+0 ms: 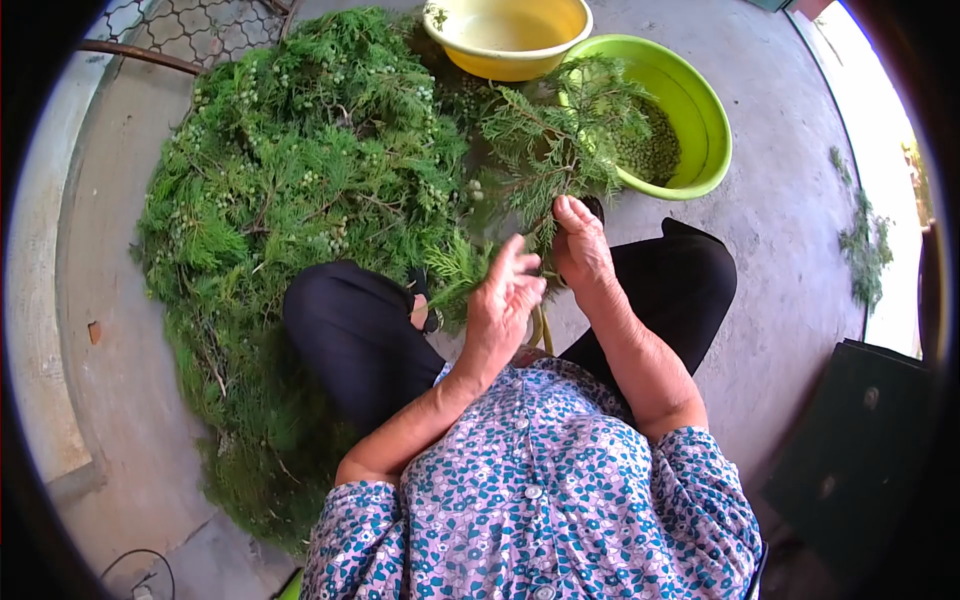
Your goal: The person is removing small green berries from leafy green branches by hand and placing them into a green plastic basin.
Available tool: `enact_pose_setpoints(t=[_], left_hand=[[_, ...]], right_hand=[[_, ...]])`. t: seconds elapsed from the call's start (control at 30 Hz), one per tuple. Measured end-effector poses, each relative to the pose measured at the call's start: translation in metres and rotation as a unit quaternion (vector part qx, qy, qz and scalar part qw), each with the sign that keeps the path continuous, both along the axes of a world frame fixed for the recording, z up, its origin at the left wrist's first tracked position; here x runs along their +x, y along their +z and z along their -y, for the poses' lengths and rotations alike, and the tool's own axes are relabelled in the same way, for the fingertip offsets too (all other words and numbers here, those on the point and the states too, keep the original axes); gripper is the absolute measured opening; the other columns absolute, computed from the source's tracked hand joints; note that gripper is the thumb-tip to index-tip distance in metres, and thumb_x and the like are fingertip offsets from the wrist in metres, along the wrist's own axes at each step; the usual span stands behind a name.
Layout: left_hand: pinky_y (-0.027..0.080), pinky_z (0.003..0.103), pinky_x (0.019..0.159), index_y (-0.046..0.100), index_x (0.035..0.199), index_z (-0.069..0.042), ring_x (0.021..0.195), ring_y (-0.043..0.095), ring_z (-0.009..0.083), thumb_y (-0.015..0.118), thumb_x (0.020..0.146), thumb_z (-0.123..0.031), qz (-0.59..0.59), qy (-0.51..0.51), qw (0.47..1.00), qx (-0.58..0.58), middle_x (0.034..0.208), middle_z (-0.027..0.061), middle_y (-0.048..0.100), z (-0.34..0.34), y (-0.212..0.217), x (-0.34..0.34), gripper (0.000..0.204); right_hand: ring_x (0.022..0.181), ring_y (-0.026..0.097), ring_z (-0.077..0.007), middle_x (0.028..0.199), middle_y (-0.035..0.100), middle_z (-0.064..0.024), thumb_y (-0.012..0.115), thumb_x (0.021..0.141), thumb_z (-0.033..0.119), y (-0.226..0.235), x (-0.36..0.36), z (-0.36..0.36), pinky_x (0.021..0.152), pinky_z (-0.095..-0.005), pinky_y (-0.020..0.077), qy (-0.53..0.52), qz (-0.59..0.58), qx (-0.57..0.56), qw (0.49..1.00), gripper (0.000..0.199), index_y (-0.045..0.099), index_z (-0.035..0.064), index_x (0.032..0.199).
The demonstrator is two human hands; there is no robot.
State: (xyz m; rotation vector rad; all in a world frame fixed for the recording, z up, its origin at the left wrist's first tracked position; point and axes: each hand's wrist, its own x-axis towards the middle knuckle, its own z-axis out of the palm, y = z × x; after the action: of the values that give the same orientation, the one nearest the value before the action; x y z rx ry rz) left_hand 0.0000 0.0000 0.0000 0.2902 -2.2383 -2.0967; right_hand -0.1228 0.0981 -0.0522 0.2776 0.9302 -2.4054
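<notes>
The evergreen sprig (560, 150) stands up out of the right hand (583, 250), which is closed round its stem above the knees, its top spreading over the rim of the green basin (700, 110). The left hand (505, 300) sits just beside it — fingers loosely spread, touching a small frond low on the sprig. A big heap of cut branches (290, 200) lies on the concrete floor (790, 230) to the left. Farther off, the green basin holds small green berries (655, 150) — a yellow basin (510, 40) sits behind it.
</notes>
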Motion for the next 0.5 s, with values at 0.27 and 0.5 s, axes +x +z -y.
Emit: enact_pose_setpoints(t=[0.27,0.5], left_hand=[[0.048,0.028,0.076,0.034,0.131,0.001,0.089,0.059,0.0177,0.054,0.087,-0.011,0.066,0.182,0.954,0.229,0.105,0.0120,0.056,0.023,-0.021,-0.003,0.050],[0.043,0.042,0.087,0.040,0.125,-0.001,0.097,0.054,0.0256,0.051,0.087,-0.011,0.044,0.333,0.874,0.352,0.111,0.0111,0.053,0.070,-0.053,0.003,0.041]], right_hand=[[0.083,0.056,-0.0138,0.091,0.060,-0.0039,0.051,0.089,0.015,0.007,0.009,0.009,0.075,-0.0287,0.0469,-0.006,0.023,-0.023,0.999,0.015,0.056,0.0023,0.095],[0.073,0.059,-0.0132,0.089,0.062,-0.0034,0.056,0.086,0.018,0.006,0.009,0.006,0.064,-0.0282,0.0507,0.017,0.026,-0.050,0.998,0.016,0.057,0.0052,0.095]])
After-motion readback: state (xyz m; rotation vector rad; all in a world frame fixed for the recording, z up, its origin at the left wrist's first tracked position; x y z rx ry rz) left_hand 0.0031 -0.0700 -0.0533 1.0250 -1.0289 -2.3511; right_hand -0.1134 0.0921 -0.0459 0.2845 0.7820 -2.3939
